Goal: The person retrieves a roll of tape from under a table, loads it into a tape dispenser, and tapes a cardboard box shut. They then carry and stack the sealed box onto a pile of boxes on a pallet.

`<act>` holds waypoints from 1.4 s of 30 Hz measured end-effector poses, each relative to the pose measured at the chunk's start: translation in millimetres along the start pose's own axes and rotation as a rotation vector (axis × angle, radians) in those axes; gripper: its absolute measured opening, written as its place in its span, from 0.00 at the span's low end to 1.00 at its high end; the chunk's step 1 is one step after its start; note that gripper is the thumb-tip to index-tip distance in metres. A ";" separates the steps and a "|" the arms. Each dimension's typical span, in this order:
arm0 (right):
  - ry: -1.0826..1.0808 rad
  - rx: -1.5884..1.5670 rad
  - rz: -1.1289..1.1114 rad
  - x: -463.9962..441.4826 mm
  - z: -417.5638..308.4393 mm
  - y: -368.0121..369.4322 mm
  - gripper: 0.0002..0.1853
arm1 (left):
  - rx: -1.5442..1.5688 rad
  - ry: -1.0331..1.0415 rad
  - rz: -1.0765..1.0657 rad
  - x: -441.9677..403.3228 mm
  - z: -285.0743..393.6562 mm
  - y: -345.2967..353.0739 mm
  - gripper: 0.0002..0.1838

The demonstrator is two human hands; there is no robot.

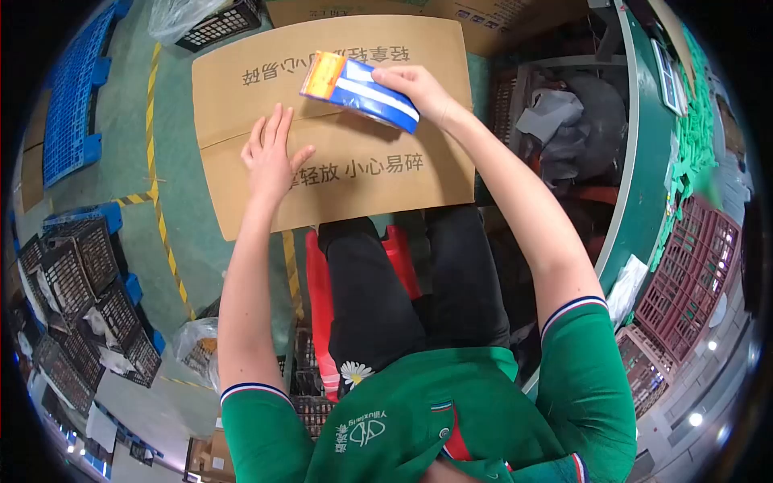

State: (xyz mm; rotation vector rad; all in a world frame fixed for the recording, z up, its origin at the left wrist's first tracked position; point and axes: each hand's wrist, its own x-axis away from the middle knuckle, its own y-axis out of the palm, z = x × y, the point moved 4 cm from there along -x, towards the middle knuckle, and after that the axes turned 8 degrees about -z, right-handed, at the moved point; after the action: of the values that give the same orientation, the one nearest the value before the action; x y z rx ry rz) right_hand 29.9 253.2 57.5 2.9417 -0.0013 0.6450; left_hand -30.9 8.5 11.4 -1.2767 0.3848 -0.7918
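Observation:
A large cardboard carton [322,193] with dark printed characters lies in front of my knees, a seam running across its top. Spread flat on the carton's left part is my left hand [272,157], its thumb apart from the fingers and nothing in its grasp. Over the right part, my right hand [419,90] grips what looks like a packing tape dispenser [366,95], blue with white stripes and an orange-yellow end. That end points left, above the seam. Whether the dispenser touches the carton, I cannot tell.
To the right stands a green-edged workbench [624,201] with bags beneath it. Maroon crates [692,274] sit further right. Stacked black crates [80,282] and a blue pallet [76,92] are on the left. A red stool [320,314] is under me.

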 end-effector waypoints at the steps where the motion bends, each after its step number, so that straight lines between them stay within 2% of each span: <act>1: -0.004 0.029 -0.012 1.7 2.7 2.2 0.22 | -0.001 -0.001 -0.002 1.3 -0.3 0.8 0.41; 2: 0.092 0.026 -0.074 -1.2 8.6 1.1 0.21 | -0.004 0.004 -0.002 2.1 0.0 0.3 0.41; 6: 0.015 0.054 -0.019 3.8 -5.7 13.1 0.14 | -0.039 0.010 0.001 -0.4 -5.1 9.9 0.45; 8: -0.067 0.048 -0.037 -2.8 3.8 12.8 0.13 | -0.036 0.020 0.006 3.0 -6.1 8.9 0.47; 9: -0.020 0.126 -0.022 -7.5 19.6 9.6 0.17 | -0.025 -0.013 -0.043 1.9 -8.0 13.5 0.47; 11: -0.059 -0.029 0.038 6.3 3.8 20.7 0.18 | 0.098 -0.011 -0.089 3.8 0.3 -1.0 0.46; 15: 0.041 -0.185 0.075 24.3 0.5 32.0 0.18 | 0.107 -0.039 -0.133 6.3 7.6 -12.9 0.45; 19: 0.055 -0.107 0.137 72.3 6.2 40.0 0.21 | 0.081 -0.061 -0.141 4.8 10.4 -16.3 0.45; 23: 0.004 -0.343 0.217 150.0 37.7 41.9 0.24 | 0.052 -0.115 -0.121 6.4 17.3 -22.4 0.44; 26: -0.045 -0.566 0.274 219.9 20.9 53.6 0.25 | 0.141 -0.043 -0.002 20.9 44.1 -51.3 0.41; 27: -0.057 -0.607 0.312 238.4 10.8 59.0 0.24 | 0.244 -0.018 -0.010 32.7 66.9 -73.1 0.36; 31: -0.200 -0.795 0.335 279.2 -9.3 82.3 0.24 | 1.331 0.314 -0.267 93.6 155.4 -109.4 0.35; 33: -0.313 -0.905 0.229 286.6 -26.2 98.2 0.25 | 1.376 0.453 -0.294 122.0 189.0 -124.3 0.38; 34: -0.337 -0.940 0.228 287.3 -22.0 103.7 0.26 | 1.569 0.423 -0.353 135.7 203.1 -128.1 0.38; 37: -0.397 -0.933 0.213 300.9 -17.5 113.3 0.26 | 1.429 0.388 -0.331 149.6 215.1 -144.2 0.30; 39: -0.431 -1.023 0.085 317.8 -15.1 123.4 0.24 | 1.411 0.466 -0.386 161.4 219.9 -144.1 0.27; 40: -0.401 -1.005 0.131 327.5 -7.5 127.1 0.23 | 1.469 0.420 -0.487 170.3 223.2 -141.0 0.27; 42: -0.381 -0.868 0.238 347.8 -0.7 131.0 0.21 | 1.331 0.492 -0.367 185.1 228.4 -134.0 0.24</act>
State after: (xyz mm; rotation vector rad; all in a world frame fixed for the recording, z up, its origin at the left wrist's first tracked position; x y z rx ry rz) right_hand 341.8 132.7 219.6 2.1683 -0.5286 0.0438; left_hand 204.8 25.8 231.6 0.1229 -0.0522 -1.3393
